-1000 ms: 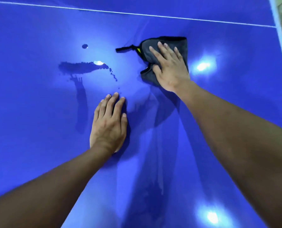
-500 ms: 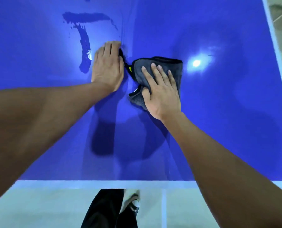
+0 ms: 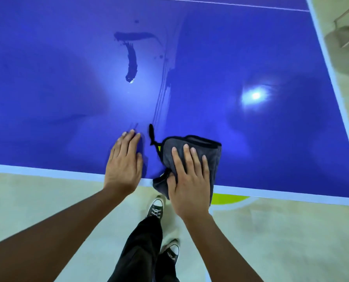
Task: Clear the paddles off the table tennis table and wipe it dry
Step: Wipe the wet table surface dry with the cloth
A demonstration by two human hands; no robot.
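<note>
Here, grey cloth (image 3: 209, 153) (yellow tag (image 3: 159, 148))

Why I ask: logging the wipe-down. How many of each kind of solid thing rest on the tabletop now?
Hands: 2 (left hand, right hand)
Grey cloth: 1
Total: 3

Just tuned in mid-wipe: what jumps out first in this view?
A dark T-shaped wet streak sits on the blue table, left of its centre line, well beyond both hands. At the near edge the right hand presses a grey cloth flat, partly overhanging, with the left hand flat on the table beside it.
</note>
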